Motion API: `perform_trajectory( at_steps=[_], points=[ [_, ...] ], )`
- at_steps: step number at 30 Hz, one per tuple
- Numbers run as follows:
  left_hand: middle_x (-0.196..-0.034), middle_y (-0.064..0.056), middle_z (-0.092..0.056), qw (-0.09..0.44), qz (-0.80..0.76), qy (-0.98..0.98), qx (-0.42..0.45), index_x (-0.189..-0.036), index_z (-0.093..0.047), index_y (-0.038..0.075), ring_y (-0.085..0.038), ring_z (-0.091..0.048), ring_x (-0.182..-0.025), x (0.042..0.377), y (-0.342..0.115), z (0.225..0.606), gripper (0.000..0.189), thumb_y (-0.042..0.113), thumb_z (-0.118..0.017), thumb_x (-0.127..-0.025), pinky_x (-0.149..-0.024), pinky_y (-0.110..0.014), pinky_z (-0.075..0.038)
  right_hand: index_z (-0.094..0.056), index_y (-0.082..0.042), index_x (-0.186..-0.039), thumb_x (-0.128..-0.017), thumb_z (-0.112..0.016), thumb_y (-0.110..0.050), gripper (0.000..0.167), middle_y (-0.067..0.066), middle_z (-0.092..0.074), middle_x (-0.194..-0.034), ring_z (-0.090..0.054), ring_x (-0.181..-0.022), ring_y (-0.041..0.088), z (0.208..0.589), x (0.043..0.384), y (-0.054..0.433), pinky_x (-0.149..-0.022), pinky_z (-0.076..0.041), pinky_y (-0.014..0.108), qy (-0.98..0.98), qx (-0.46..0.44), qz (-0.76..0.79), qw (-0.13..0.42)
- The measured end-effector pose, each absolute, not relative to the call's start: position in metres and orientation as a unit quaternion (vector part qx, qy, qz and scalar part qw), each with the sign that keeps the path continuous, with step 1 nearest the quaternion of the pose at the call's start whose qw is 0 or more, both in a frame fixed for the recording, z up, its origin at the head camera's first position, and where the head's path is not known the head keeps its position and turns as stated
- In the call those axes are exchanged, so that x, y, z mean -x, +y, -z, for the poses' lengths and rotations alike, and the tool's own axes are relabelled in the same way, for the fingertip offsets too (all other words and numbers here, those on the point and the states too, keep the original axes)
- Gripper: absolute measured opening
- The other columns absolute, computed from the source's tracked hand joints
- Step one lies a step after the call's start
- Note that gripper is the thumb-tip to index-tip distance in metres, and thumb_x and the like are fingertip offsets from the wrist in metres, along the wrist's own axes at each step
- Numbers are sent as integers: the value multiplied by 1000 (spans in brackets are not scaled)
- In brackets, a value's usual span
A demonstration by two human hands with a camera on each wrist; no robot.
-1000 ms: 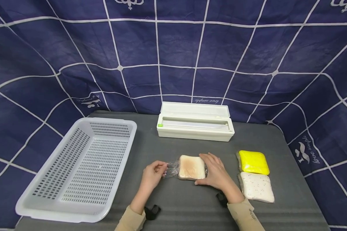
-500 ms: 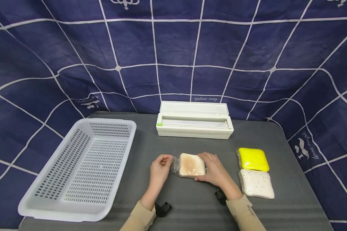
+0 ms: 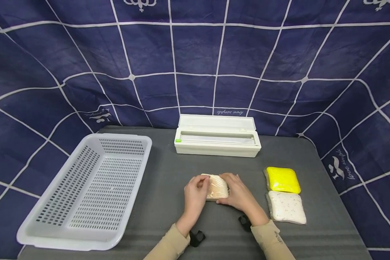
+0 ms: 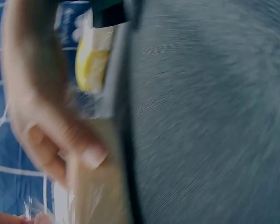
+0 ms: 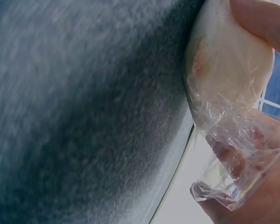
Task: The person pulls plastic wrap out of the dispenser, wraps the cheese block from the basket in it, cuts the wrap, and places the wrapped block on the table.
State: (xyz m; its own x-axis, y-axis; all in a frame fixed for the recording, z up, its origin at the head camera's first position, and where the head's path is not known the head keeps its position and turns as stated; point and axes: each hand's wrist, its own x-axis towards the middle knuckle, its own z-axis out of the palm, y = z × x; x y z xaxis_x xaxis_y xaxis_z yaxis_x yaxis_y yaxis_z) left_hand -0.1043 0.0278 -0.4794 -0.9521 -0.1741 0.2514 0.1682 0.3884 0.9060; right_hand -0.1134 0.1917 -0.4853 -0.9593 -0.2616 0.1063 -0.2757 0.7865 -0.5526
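Observation:
A slice of bread [image 3: 218, 190] with a browned top lies on the grey table, covered in clear plastic wrap [image 5: 231, 119]. My left hand [image 3: 196, 193] pinches the wrap's loose left end over the bread's left part, hiding that part in the head view. In the right wrist view, crumpled film lies over the left fingers [image 5: 242, 161]. My right hand [image 3: 239, 194] grips the bread's right side, thumb near the front edge and fingers at the back. The left wrist view shows the right thumb [image 4: 91, 151] against the bread's side.
Behind the bread stands a white wrap dispenser [image 3: 217, 148] with its lid up. A white slotted basket [image 3: 134, 180] is on the left. To the right lie a yellow square slice [image 3: 282, 180] and a speckled white slice [image 3: 286, 207]. A blue curtain [image 3: 195, 54] hangs behind.
My left hand has moved right and slightly up, bringing the wrap's loose end from beside the bread to over its left part. The right hand stays at the bread's right side.

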Motion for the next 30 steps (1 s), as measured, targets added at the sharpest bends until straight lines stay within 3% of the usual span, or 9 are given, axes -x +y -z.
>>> perform_trajectory(
  at_steps=[9, 13, 16, 19, 24, 27, 30],
  points=[
    [-102, -5, -67, 161, 478, -857, 104, -102, -72, 6, -19, -67, -94, 82, 48, 495, 14, 2, -66, -91, -81, -32, -56, -58, 2, -129, -65, -92, -26, 78, 16, -61, -126, -56, -123, 36, 487, 112, 190, -112, -32, 61, -939, -156, -305, 31],
    [-105, -4, -67, 134, 487, -852, 135, -105, -70, 8, -19, -66, -96, 76, 45, 488, 16, 2, -64, -91, -81, -30, -55, -59, 2, -129, -65, -92, -27, 78, 16, -61, -126, -56, -123, 37, 487, 112, 192, -112, -32, 61, -938, -156, -306, 34],
    [-104, -4, -67, 122, 507, -846, 108, -107, -70, 10, -18, -68, -93, 80, 34, 478, 16, 5, -62, -94, -80, -30, -56, -58, 1, -130, -63, -93, -24, 80, 16, -61, -127, -55, -123, 37, 487, 113, 191, -113, -31, 60, -939, -153, -308, 24],
    [-111, -8, -65, 125, 511, -850, 38, -112, -69, 8, -24, -66, -99, 89, 20, 472, 19, 6, -58, -96, -85, -38, -55, -56, 1, -132, -61, -95, -22, 84, 17, -59, -129, -54, -125, 37, 485, 113, 191, -115, -29, 58, -941, -144, -306, 11],
    [-127, -22, -57, 34, 507, -859, -54, -130, -57, -4, -39, -57, -117, 106, 3, 475, 34, 9, -50, -99, -95, -53, -48, -54, 0, -134, -61, -95, -21, 86, 16, -58, -132, -53, -128, 36, 483, 112, 191, -117, -28, 55, -944, -131, -304, -1],
    [-132, -28, -54, -33, 508, -859, -52, -136, -51, -8, -44, -52, -125, 110, 2, 480, 40, 11, -48, -101, -102, -56, -44, -54, -1, -135, -61, -95, -21, 86, 15, -57, -133, -53, -127, 36, 483, 111, 191, -113, -35, 53, -944, -129, -302, -3],
    [-142, -30, -47, -66, 525, -848, -36, -142, -44, -9, -46, -43, -135, 108, 8, 482, 46, 12, -45, -102, -109, -57, -36, -54, -1, -135, -63, -94, -22, 86, 15, -57, -134, -54, -126, 35, 484, 111, 191, -107, -43, 50, -944, -128, -303, -8]
  ],
)
